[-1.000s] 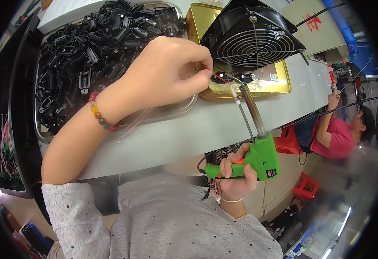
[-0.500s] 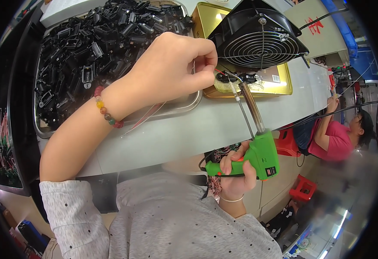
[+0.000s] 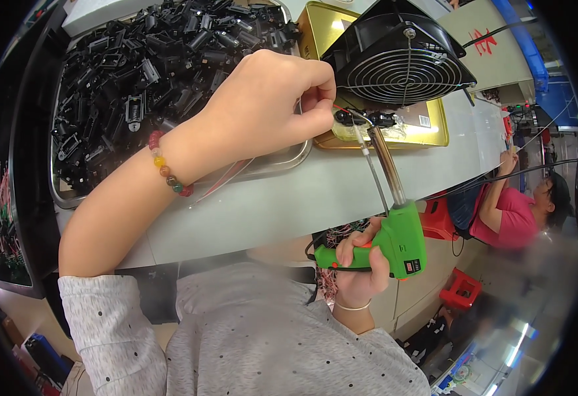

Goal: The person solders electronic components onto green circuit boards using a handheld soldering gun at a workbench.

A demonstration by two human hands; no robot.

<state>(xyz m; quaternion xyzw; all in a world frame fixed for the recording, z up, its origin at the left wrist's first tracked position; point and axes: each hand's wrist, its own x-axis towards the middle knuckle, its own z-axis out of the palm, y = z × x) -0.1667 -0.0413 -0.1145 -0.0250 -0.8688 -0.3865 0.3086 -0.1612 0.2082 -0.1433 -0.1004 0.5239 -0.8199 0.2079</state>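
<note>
My left hand point(image 3: 275, 99), with a beaded bracelet on its wrist, pinches a thin red wire point(image 3: 339, 107) close to a small black plastic holder point(image 3: 348, 117). Loose red and white wire ends point(image 3: 226, 179) trail below that palm. In my right hand point(image 3: 363, 272) is a green soldering gun point(image 3: 404, 241), its long metal barrel pointing up. The bent tip reaches the black holder, and whether it touches the wire I cannot tell. A thin feed tube point(image 3: 374, 173) runs beside the barrel. Another black holder point(image 3: 384, 119) lies alongside on the gold tin point(image 3: 427, 136).
A black fan with a wire guard point(image 3: 404, 76) stands over the tin. At left, a metal tray point(image 3: 282, 165) holds a heap of black holders point(image 3: 134, 112). Wired parts fill a dark bin point(image 3: 8, 224) farther left. A person in pink point(image 3: 510, 214) sits at right near red stools point(image 3: 460, 288).
The picture has shifted slightly, and a bit more of the red wire shows beside my left fingertips. Both hands keep their hold in nearly the same place.
</note>
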